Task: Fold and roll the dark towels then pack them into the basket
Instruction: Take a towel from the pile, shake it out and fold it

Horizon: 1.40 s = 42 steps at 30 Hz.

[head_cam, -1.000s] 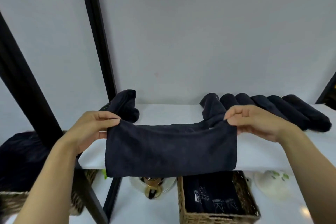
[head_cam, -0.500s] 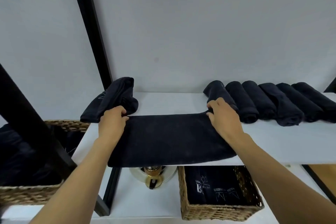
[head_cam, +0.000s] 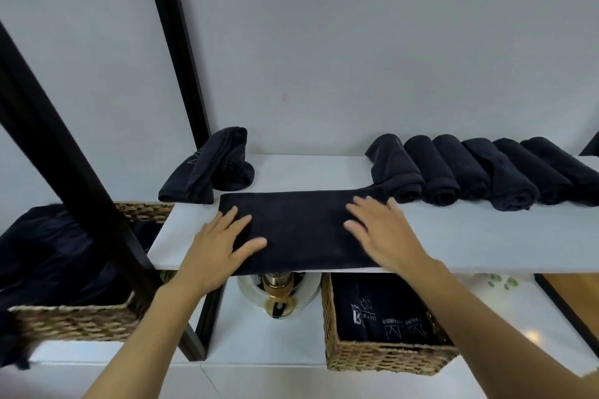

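Far left: wicker basket [head_cam: 74,321] w/ loose dark cloth. Crumpled towel [head_cam: 207,168] at shelf [head_cam: 486,236] back-left. Left hand [head_cam: 217,246] & right hand [head_cam: 379,233] both flat, fingers spread, gripping nothing, pressing folded dark towel [head_cam: 298,227] on shelf. Right: six rolled towels [head_cam: 479,172]. Below: basket [head_cam: 385,356] w/ packed towels.

two bare forearms come up from the bottom edge of the frame, one at lower left, one at lower right. no sleeve covers either. the left hand [head_cam: 216,248] and right hand [head_cam: 379,234] wear no gloves, rings, watch or wristband.
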Available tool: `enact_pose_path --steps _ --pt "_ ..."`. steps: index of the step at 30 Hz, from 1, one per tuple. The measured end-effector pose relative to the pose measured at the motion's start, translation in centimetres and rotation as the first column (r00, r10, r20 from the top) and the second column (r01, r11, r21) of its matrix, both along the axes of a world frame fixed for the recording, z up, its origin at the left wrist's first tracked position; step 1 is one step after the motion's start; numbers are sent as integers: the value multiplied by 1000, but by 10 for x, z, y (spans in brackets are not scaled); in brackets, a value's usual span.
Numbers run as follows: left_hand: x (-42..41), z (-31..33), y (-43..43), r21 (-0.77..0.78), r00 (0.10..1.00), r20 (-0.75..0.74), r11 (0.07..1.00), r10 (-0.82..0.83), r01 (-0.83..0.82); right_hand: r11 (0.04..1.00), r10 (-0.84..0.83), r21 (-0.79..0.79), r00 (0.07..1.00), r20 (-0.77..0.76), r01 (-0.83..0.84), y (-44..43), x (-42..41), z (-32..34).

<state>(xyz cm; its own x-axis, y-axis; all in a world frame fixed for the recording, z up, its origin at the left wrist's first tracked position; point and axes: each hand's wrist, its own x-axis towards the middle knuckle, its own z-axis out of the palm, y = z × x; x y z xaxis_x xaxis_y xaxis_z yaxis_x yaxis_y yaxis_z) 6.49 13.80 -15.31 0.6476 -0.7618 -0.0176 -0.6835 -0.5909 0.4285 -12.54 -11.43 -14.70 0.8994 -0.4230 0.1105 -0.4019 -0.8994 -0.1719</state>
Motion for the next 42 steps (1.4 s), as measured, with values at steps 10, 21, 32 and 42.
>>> enact_pose_path --steps 10,21,32,42 --pt "-18 7 52 -165 916 401 982 -21 94 958 287 22 950 -122 -286 26 -2 17" --pt "-41 12 68 -322 877 480 927 -13 190 839 83 -523 985 -152 -152 -7 86 61" --pt "-116 -3 -47 -286 772 634 914 -44 287 973 145 152 973 180 -173 12 67 49" --pt "-119 -9 -45 -282 828 541 896 -147 343 882 154 398 952 263 -252 66 -46 23"
